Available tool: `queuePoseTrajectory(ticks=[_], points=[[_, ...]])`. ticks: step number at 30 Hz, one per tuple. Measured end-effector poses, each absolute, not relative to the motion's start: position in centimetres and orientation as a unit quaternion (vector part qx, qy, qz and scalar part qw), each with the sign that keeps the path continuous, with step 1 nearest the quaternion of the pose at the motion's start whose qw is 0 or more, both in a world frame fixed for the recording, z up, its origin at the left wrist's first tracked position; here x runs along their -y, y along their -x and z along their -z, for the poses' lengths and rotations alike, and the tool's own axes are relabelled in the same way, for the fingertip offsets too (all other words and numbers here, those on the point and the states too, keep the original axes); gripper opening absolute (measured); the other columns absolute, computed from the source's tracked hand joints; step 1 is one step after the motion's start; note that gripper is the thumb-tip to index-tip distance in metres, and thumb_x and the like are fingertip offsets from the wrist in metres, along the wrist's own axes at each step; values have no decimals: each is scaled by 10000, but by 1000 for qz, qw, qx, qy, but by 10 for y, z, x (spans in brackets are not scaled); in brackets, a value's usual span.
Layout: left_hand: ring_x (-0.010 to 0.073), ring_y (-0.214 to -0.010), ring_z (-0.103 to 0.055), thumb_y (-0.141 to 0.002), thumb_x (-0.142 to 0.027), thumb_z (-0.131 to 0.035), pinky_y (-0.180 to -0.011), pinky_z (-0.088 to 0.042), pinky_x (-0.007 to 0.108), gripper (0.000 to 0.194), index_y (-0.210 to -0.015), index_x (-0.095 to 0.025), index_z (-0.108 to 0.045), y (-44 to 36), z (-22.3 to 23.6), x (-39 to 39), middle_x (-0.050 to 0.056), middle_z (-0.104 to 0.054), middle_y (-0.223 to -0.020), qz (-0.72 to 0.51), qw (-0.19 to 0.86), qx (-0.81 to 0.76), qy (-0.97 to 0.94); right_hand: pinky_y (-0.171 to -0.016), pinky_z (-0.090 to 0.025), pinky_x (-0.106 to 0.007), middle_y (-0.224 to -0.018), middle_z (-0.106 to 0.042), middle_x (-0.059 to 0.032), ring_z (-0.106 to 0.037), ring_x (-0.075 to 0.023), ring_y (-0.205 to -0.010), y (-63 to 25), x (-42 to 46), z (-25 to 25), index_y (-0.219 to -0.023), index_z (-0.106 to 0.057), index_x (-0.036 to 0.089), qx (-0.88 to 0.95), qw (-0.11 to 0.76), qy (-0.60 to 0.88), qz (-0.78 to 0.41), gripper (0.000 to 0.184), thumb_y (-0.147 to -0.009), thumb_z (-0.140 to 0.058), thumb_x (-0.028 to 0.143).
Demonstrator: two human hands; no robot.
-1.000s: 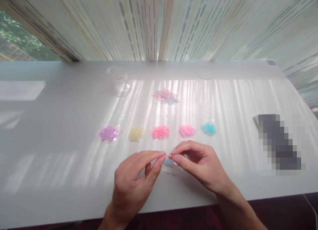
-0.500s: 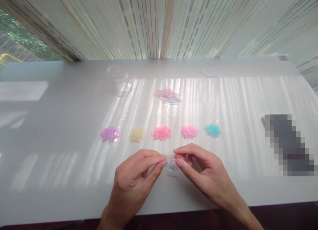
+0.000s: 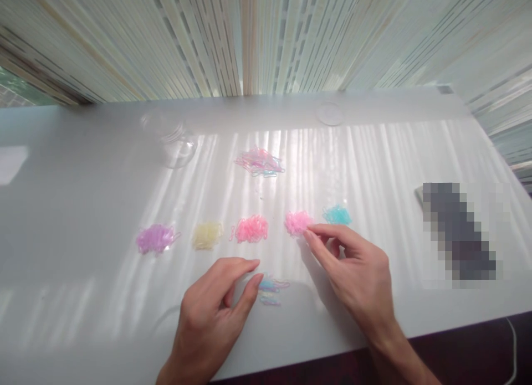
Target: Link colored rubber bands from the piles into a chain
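My right hand (image 3: 353,263) is pinched at the near right edge of a light pink pile of small rubber bands (image 3: 297,222). A pink rubber band seems to be between its fingertips, though it hardly stands out from the pile. My left hand (image 3: 220,307) is held low over the table, thumb and index finger apart with nothing between them. Just right of its fingertips lies a small loose group of mixed-colour rubber bands (image 3: 272,285). Further along the row are a coral pink pile (image 3: 251,229), a yellow pile (image 3: 206,235), a purple pile (image 3: 155,239) and a turquoise pile (image 3: 337,214).
Behind the row lies a mixed pile of rubber bands (image 3: 260,162). A clear jar (image 3: 178,147) stands at the back left, and a clear round lid (image 3: 330,113) lies at the back. At right is a blurred-out dark object (image 3: 457,230). Striped curtains (image 3: 266,41) hang behind the white table (image 3: 83,208).
My right hand has moved away from the left, forward to the light pink pile, and its fingertips have closed. My left thumb and index finger have parted. The view has shifted somewhat right.
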State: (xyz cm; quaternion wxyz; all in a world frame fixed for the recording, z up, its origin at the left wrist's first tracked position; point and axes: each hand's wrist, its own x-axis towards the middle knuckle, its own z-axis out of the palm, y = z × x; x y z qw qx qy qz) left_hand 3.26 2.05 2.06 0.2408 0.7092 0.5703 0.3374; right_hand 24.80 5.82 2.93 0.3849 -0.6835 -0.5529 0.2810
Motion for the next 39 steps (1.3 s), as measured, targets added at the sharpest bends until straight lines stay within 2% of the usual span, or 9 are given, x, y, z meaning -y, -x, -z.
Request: queuePoseTrajectory(ticks=[7,17,28,34,39], points=[[77,-525,-508,-960,-197,-680,-585,-516,215,104,-1053,-216,-723,-34,-19,-22,1,-727,-895,-323,216,-566,-727,-619,-552,-298,-766,-713,-8,-593,-148,-625,-248,-61,-24,-869,-795,245,554,385,688,-268,69,-898,-741,276],[76,-547,-550,-979,-241,-675,-598,-508,208,87,-1047,-237,-729,-31,-17,-20,-11,-741,-908,-289,197,-583,-734,-631,-530,-282,-799,-716,12,-593,-134,-668,-250,-59,-23,-884,-769,249,576,381,673,-266,63,-917,-730,212],[76,-553,-575,-975,-231,-673,-575,-514,193,74,-1018,-232,-734,-32,-19,-20,-8,-751,-879,-290,201,-588,-728,-603,-526,-308,-790,-730,-5,-628,-158,-687,-246,-53,-23,-893,-768,250,577,439,640,-254,86,-905,-746,169],[69,-482,-556,-986,-283,-666,-588,-566,211,204,-1177,-218,-700,-37,-23,-24,-5,-779,-879,-317,200,-614,-695,-594,-567,-256,-785,-759,-1,-684,-140,-680,-237,-53,-28,-899,-799,249,578,445,544,-414,89,-881,-785,163],[90,-625,-690,-977,-225,-688,-669,-575,207,69,-1032,-232,-730,-42,-36,-32,-27,-801,-876,-336,180,-595,-707,-607,-588,-204,-775,-760,12,-698,-118,-674,-235,-55,-30,-891,-813,252,578,439,513,-459,113,-855,-805,145]])
